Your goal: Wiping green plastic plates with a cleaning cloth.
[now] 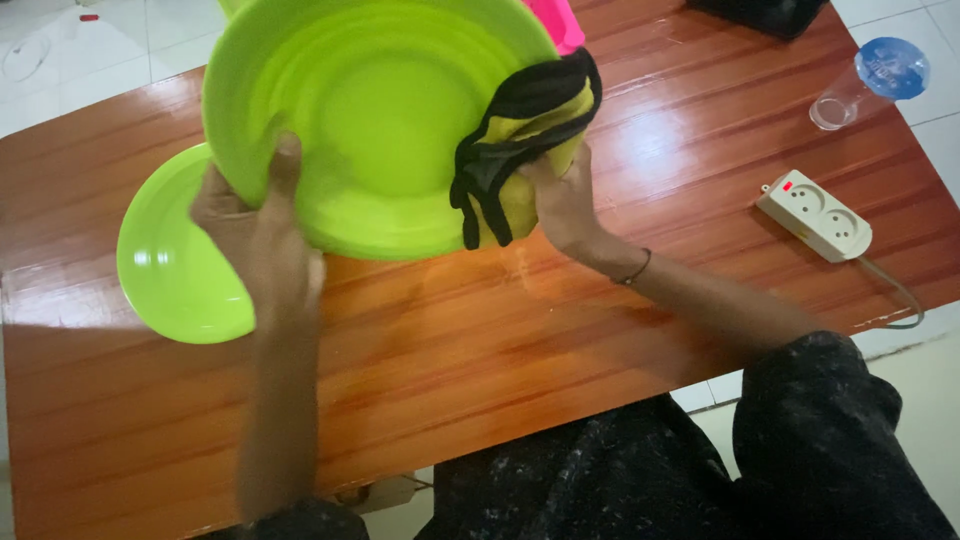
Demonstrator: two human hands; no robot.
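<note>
Gripped at its rim by the left hand (262,215), the green plate (375,110) looks light, stiff, slick; the cloth (520,130) is pinched in the right hand (562,200).

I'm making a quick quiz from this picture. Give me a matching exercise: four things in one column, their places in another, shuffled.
Things:
1. large lime-green plastic plate
2. yellow-and-black cloth
3. smaller lime-green plate
4. white two-socket power strip

Places:
A. flat on the wooden table, left side
B. gripped at the rim by the left hand
C. on the table, right side
D. pressed against the plate by the right hand

Pairs: 1-B, 2-D, 3-A, 4-C
</note>
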